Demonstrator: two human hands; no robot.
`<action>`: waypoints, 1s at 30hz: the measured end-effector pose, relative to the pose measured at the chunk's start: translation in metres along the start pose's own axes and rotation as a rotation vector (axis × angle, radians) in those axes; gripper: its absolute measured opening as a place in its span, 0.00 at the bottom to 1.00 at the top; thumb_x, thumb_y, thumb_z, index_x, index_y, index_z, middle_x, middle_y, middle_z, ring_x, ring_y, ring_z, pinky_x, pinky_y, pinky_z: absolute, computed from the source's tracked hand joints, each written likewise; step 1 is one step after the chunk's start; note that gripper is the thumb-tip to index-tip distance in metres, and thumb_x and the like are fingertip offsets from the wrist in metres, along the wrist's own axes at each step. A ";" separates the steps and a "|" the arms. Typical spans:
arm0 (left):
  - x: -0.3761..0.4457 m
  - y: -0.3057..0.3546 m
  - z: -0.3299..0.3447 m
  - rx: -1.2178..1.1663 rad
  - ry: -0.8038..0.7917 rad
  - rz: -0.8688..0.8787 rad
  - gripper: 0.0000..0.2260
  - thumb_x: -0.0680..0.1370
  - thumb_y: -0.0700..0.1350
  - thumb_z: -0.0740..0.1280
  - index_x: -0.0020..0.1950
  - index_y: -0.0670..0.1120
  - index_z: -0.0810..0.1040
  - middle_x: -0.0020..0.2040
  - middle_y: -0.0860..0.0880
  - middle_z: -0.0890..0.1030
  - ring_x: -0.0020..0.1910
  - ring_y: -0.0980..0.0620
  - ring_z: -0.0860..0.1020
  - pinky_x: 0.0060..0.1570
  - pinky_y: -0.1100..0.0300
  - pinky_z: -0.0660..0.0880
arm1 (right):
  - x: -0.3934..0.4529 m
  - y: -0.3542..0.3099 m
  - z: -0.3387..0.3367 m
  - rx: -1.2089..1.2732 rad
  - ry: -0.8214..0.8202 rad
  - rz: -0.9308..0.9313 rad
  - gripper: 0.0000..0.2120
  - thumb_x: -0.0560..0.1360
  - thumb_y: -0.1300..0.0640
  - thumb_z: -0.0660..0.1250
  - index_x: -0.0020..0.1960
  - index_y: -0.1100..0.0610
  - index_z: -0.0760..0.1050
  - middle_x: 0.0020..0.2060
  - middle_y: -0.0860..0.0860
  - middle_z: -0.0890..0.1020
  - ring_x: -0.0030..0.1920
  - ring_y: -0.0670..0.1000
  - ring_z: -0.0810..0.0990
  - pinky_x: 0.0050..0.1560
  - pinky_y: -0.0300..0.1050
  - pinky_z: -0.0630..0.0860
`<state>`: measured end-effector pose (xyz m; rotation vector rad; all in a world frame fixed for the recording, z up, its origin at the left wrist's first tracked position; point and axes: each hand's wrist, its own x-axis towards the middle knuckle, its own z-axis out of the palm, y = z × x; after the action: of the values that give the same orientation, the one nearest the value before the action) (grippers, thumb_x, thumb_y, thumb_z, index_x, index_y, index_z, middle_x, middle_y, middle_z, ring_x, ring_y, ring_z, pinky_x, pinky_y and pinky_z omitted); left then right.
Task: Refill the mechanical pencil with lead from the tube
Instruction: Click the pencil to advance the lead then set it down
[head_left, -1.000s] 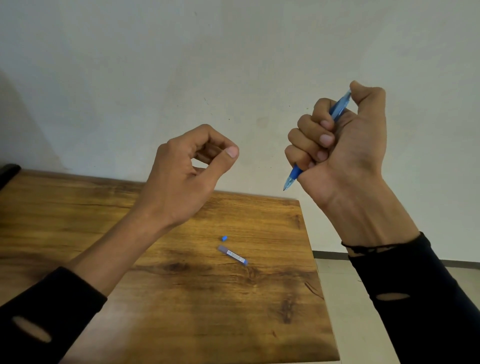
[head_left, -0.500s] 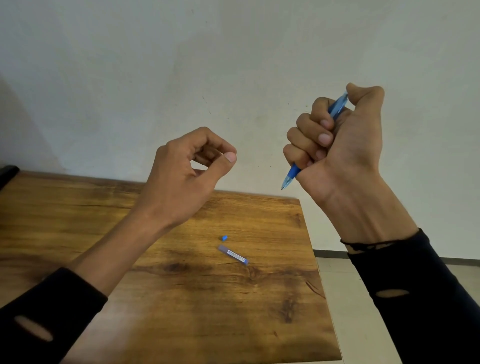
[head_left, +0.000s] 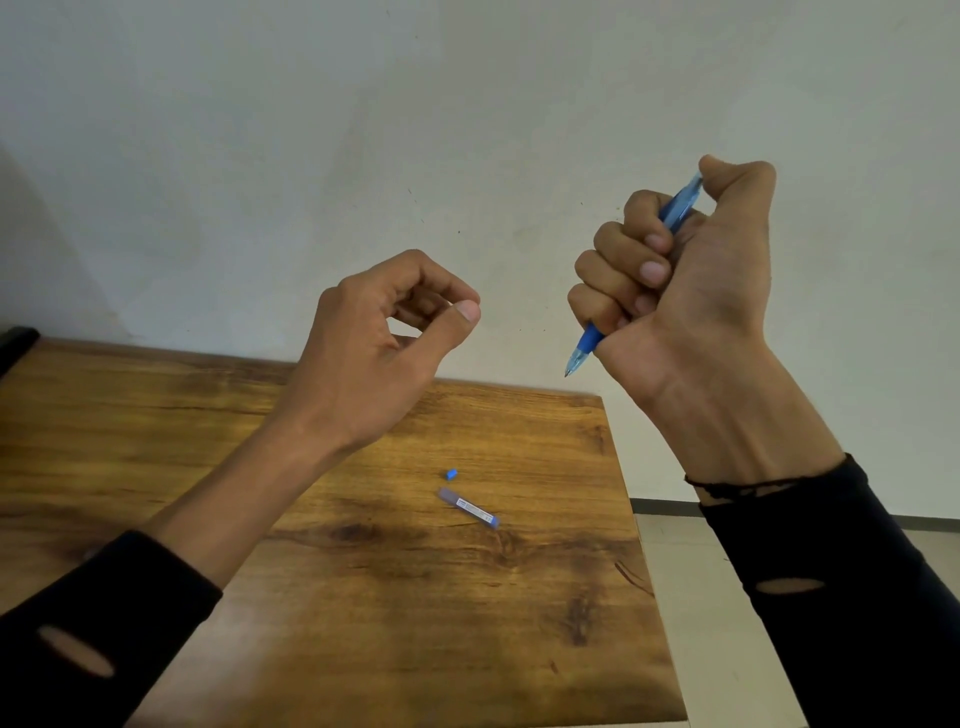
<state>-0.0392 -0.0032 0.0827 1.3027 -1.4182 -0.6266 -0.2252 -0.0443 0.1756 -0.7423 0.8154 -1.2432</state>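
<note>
Because the work was done above it, the table (head_left: 156, 441) took most of the lower view: a flat wooden top, brown with dark grain and knots, its right edge ending before a pale floor and its far edge against a plain grey wall. Both forearms came up from the near side in black sleeves, each with a small hole in the cloth. The right hand (head_left: 691, 270) was raised at the right and closed in a fist around the mechanical pencil (head_left: 675, 210), a thin blue plastic barrel held slanted, its clear pointed tip (head_left: 574, 364) coming out below the fist toward the left, and the thumb pressed on the upper end; I judged that this grip served to click the pencil. The left hand (head_left: 374, 353) was held up at the centre, thumb and first finger pinched nearly together; whether a lead was between them I could not tell, it would be too thin to see. On the table, below and between the hands, lay the lead tube (head_left: 468, 507), a short greyish case with a white label and a blue end. Just beyond it sat a tiny blue cap (head_left: 451, 474), apart from the tube, probably taken off the pencil to open it for the lead.
</note>
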 end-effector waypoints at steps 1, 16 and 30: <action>0.000 0.000 0.000 -0.002 0.001 0.000 0.03 0.82 0.49 0.72 0.53 0.52 0.86 0.46 0.55 0.87 0.49 0.54 0.85 0.51 0.53 0.84 | 0.000 0.000 0.000 0.001 -0.001 0.000 0.26 0.83 0.42 0.53 0.30 0.53 0.57 0.22 0.47 0.57 0.24 0.48 0.51 0.24 0.41 0.51; -0.001 0.004 0.004 -0.016 0.001 -0.003 0.04 0.81 0.49 0.72 0.52 0.52 0.85 0.43 0.55 0.86 0.46 0.57 0.84 0.49 0.49 0.85 | 0.002 0.000 -0.002 -0.009 0.011 0.001 0.26 0.83 0.42 0.52 0.30 0.53 0.57 0.22 0.47 0.56 0.24 0.48 0.51 0.25 0.41 0.51; 0.000 0.002 0.005 -0.009 0.001 -0.012 0.06 0.80 0.51 0.71 0.52 0.52 0.86 0.45 0.54 0.87 0.48 0.54 0.85 0.51 0.48 0.84 | 0.001 0.001 -0.002 0.003 0.017 0.004 0.26 0.83 0.42 0.53 0.30 0.53 0.57 0.22 0.47 0.56 0.24 0.48 0.51 0.24 0.41 0.51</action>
<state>-0.0444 -0.0036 0.0830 1.3050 -1.4063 -0.6388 -0.2261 -0.0456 0.1741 -0.7280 0.8288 -1.2481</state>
